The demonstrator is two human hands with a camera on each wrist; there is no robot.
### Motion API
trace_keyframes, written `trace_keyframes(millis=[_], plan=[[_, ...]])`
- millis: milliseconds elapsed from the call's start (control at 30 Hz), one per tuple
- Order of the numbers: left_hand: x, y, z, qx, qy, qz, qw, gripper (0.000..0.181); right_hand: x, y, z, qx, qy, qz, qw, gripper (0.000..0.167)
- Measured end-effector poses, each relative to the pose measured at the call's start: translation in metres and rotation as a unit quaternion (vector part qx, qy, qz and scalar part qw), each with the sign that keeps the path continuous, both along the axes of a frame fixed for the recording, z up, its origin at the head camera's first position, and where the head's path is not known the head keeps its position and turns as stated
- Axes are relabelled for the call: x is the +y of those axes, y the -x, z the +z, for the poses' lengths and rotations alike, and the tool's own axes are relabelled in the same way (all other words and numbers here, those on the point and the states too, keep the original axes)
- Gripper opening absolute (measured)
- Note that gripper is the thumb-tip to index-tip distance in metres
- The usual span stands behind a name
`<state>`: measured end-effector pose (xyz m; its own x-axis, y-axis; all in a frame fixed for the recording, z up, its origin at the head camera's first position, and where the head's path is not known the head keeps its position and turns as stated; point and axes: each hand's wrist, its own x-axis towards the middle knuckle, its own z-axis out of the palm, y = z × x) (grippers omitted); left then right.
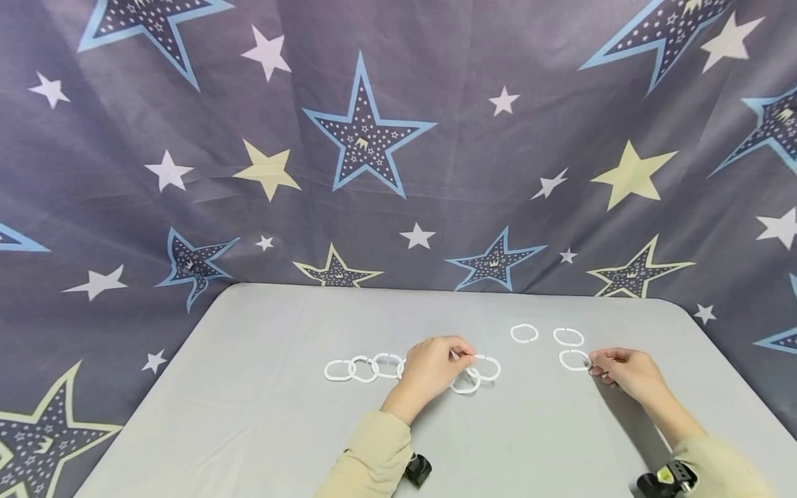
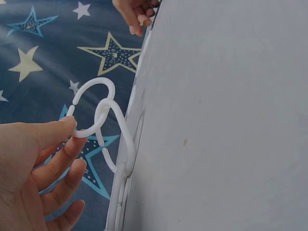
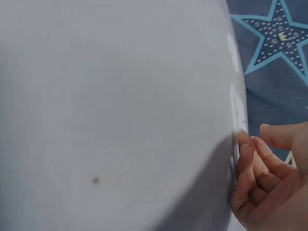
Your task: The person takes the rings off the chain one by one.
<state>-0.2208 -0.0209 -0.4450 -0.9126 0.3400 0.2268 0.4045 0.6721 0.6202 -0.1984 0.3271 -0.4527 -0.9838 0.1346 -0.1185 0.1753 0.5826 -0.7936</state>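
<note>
My left hand (image 1: 431, 369) pinches the end link (image 1: 488, 368) of a chain of white plastic links between thumb and index finger. In the left wrist view that link (image 2: 109, 89) is raised and hooked through the one below it. The chain (image 1: 339, 371) stretches to the left on the table, partly hidden behind the hand. My right hand (image 1: 629, 373) is at the right edge of a loose white link (image 1: 574, 360), its fingertips at the rim. In the right wrist view the thumb of the right hand (image 3: 269, 173) stands apart from the loosely bent fingers.
Two more loose white links, one link (image 1: 524, 333) and another link (image 1: 569, 337), lie farther back on the grey table (image 1: 249, 415). A star-patterned cloth (image 1: 436, 159) hangs behind the table's far edge.
</note>
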Motion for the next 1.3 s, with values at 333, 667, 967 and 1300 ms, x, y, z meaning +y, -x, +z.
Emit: trace_keyframes(millis=[333,667,967,1300], plan=[[-0.001,-0.002,-0.001,0.003,0.003,0.003,1.0,0.005,-0.024,-0.014,0.013,0.034,0.033,0.024,0.9986,0.041],[-0.001,-0.001,-0.001,0.011,0.0,0.004,0.9999,0.005,-0.061,-0.024,0.021,0.056,0.024,0.056,0.9966,0.034],[0.0,-0.002,0.001,0.02,0.004,0.005,0.9998,0.005,-0.095,-0.032,0.022,0.053,0.04,0.095,0.9933,0.028],[-0.001,0.0,-0.001,0.02,0.004,0.015,0.9997,0.004,-0.132,-0.032,0.018,0.033,0.081,0.108,0.9903,0.026]])
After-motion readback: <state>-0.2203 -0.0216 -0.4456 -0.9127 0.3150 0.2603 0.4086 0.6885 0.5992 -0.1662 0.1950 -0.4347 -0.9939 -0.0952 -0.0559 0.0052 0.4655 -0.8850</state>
